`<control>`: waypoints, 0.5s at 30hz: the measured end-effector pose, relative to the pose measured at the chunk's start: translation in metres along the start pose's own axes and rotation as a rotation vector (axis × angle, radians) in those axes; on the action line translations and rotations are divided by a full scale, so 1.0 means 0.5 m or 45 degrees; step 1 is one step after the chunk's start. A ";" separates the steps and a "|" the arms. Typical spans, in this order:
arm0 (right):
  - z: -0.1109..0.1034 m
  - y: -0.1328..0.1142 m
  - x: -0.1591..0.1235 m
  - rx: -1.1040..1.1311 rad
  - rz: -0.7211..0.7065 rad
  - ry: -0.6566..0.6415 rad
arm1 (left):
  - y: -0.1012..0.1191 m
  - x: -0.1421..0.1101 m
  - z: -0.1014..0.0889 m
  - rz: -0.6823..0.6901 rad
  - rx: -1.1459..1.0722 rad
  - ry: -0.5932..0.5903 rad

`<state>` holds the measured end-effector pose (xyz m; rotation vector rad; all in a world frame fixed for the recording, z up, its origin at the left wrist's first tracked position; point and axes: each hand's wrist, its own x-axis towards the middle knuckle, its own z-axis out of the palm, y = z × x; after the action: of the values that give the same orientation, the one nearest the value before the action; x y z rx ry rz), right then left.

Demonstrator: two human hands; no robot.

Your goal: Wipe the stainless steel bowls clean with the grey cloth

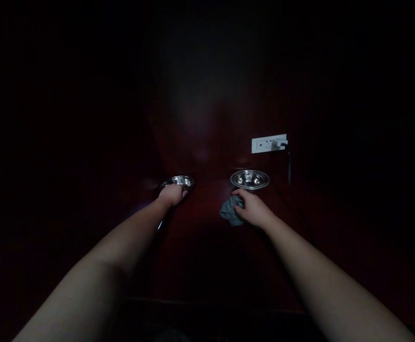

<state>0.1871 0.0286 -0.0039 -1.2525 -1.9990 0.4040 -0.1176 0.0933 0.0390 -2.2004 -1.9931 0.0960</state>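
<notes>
In the dim head view, a shiny metal bowl (182, 180) sits on the dark red surface to the left. My left hand (172, 194) grips its near rim, with the thumb toward the right side and most fingers hidden. A crumpled grey-green cloth (231, 212) is pinched in the fingers of my right hand (252, 207), low over the surface. Just beyond that hand rests a second metal bowl (249, 180), round with a wide rim; nothing touches it that I can make out.
A white wall socket (268, 143) with a plug (280, 142) is set in the back wall at right. From it a dark cord (289, 168) hangs down to the surface. The front edge of the red table (200, 266) runs along the bottom; the sides are lost in darkness.
</notes>
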 end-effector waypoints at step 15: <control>0.022 0.023 0.025 0.965 0.407 0.189 | -0.001 0.007 -0.037 -0.045 -0.014 0.000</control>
<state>0.1835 0.0461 -0.0131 -1.0501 -1.3067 1.0701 -0.1148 0.0951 0.0576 -2.1706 -2.0366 0.0809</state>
